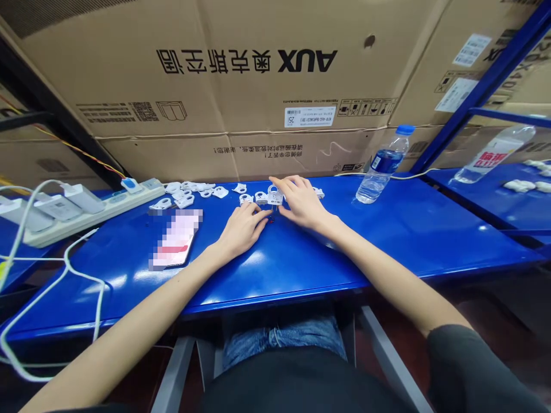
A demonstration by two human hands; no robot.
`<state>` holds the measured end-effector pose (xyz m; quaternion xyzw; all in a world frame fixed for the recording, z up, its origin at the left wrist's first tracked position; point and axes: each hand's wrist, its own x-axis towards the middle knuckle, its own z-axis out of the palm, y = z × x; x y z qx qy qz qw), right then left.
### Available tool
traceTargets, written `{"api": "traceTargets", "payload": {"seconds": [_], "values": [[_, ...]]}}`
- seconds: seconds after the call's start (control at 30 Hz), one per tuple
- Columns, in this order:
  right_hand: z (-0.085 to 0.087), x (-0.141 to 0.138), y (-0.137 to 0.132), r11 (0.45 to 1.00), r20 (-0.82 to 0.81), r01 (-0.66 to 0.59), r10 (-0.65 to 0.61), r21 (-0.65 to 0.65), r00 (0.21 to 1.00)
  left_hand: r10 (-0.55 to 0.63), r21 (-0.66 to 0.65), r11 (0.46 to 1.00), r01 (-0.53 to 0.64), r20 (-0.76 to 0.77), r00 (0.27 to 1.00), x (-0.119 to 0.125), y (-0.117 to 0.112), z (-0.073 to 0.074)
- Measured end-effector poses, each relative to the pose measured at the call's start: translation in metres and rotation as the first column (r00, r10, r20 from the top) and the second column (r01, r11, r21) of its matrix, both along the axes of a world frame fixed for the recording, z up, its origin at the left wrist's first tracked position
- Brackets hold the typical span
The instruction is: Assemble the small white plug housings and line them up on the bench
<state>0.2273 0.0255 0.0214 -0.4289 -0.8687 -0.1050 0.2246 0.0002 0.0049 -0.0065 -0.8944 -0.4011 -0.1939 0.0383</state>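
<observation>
My right hand [303, 201] grips a small white plug piece [275, 198] between thumb and fingers. The piece has a ring-shaped top and thin metal prongs pointing down. My left hand [244, 228] lies low on the blue tabletop, its fingers stretched toward the prongs and slightly apart. A tiny dark and red part [271, 219] sits by its fingertips; whether they touch it I cannot tell. Just behind the left hand are similar white ring-topped pieces [260, 198]. More white pieces [184, 198] lie loosely grouped farther left, and another [318, 193] shows behind my right hand.
A phone [176, 238] lies left of my left arm. Beyond it are a power strip [99, 212] with chargers and looping white cables [101, 287]. A water bottle [383, 163] stands at the back right. Cardboard boxes [258, 109] wall off the rear of the blue table [413, 229].
</observation>
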Motion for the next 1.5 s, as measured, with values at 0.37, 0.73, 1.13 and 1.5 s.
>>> {"api": "traceTargets", "payload": {"seconds": [0.37, 0.73, 1.13, 1.5], "values": [[-0.002, -0.002, -0.003, 1.000, -0.002, -0.016, 0.016, 0.004, 1.000, -0.024, 0.024, 0.999, 0.023, 0.010, 1.000, -0.001, -0.001, 0.005], [0.000, 0.004, 0.002, 0.994, -0.026, 0.107, -0.107, -0.017, 0.994, -0.008, 0.014, 1.000, 0.008, 0.031, 0.999, -0.002, 0.000, 0.005], [0.008, 0.001, -0.005, 0.995, -0.026, 0.100, -0.100, 0.001, 0.995, 0.017, -0.055, 0.998, -0.011, 0.105, 0.994, -0.001, -0.002, 0.006], [0.005, 0.001, -0.004, 0.996, -0.015, 0.085, -0.086, -0.012, 0.996, -0.058, -0.052, 0.997, 0.065, 0.129, 0.990, -0.001, 0.000, 0.005]]}}
